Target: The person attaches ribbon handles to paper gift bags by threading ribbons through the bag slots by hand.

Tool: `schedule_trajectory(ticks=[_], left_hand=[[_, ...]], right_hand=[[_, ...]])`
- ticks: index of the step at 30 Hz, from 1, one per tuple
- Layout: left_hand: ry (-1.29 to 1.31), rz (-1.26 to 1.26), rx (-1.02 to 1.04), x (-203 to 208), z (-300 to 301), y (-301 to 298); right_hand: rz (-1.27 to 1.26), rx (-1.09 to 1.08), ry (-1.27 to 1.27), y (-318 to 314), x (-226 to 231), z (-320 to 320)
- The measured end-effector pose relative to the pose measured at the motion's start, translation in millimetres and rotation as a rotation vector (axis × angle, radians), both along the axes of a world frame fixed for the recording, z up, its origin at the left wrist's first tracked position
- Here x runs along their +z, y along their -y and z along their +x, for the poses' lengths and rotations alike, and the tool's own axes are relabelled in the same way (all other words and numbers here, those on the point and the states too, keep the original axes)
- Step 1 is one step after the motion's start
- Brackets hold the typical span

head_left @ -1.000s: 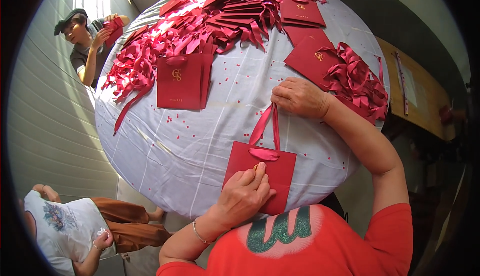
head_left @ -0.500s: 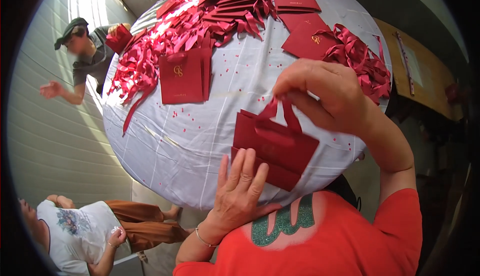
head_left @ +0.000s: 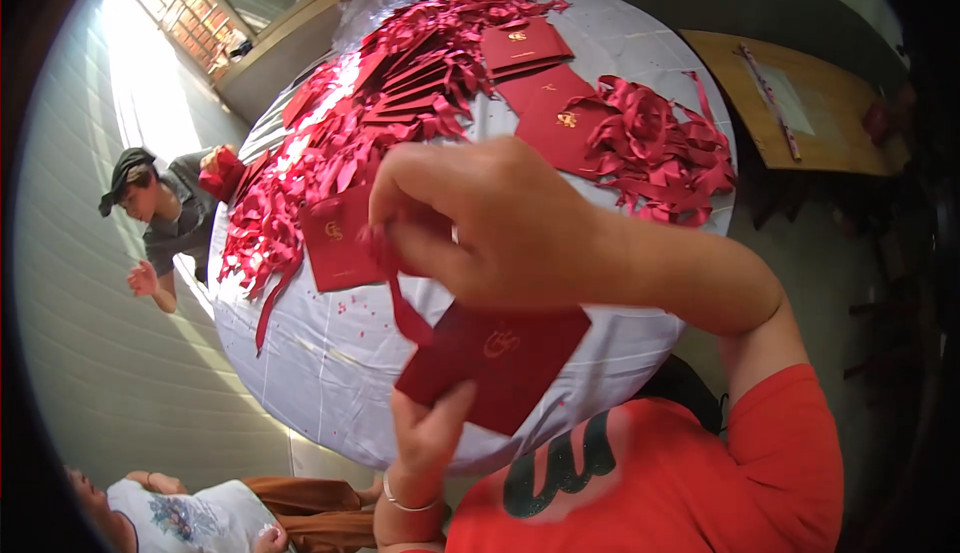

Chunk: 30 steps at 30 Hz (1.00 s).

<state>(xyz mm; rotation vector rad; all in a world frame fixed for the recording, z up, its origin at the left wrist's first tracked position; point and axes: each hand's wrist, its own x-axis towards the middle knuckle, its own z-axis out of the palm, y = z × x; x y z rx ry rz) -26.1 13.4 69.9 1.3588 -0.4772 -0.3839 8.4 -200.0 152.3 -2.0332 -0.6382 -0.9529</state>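
Observation:
In front of me a dark red paper gift bag with a gold emblem lies tilted over the table's near edge. My left hand grips its left lower side, thumb on top and the other fingers hidden. Above the bag, my right hand is closed in a pinch on the bag's red ribbon handle, which is pulled up to the left. Behind my right hand stands another red gift bag, partly covered by it.
The round table wears a white cloth dotted with red confetti. Stacked bags and heaps of ribbon lie farther back. A person at the far left holds a red bag; another person is at lower left. A wooden table stands right.
My right hand has moved left with the ribbon handle. My left hand has gone from lying flat on the bag to gripping its side. The bag has turned, showing its emblem.

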Motion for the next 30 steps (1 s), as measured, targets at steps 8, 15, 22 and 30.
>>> schedule_trajectory(ticks=[8,15,22,30], left_hand=[[0.491,1.01,-0.06,-13,59,3],[0.735,0.437,-0.112,54,51,23],[0.307,-0.686,-0.322,151,17,12],[-0.059,-0.819,-0.333,184,5,15]], right_hand=[[-0.352,-0.47,-0.369,124,-55,41],[-0.425,-0.318,-0.567,171,-108,-52],[-0.419,-0.391,-0.384,122,-141,-58],[0.121,-0.545,-0.135,64,-158,-59]])
